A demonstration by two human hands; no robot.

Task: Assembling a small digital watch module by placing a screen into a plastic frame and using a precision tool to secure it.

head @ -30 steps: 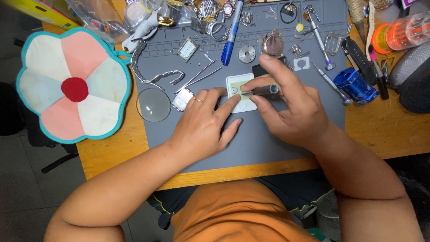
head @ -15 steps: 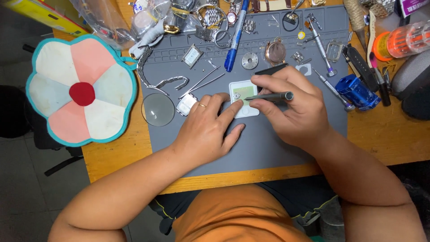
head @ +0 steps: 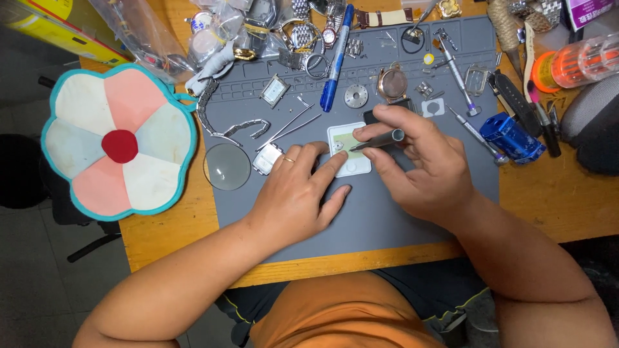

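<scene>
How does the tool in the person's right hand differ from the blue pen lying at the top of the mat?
The dark tool is gripped in the right hand, lying almost level, tip on the white block. The blue pen lies untouched, pointing up and down the grey mat. The tool is dark grey and looks shorter; the pen is bright blue. Both are slim sticks.

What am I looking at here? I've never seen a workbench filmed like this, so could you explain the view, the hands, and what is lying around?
The camera sits on the person's head and looks straight down at their own two bare hands. They work over a grey mat on a wooden table. The left hand presses fingertips onto a small white holder block. The right hand holds a thin dark tool, its tip on that block. Around them lie a round lens, tweezers, a blue pen, watch parts, and a flower-shaped cloth pad at the left.
</scene>
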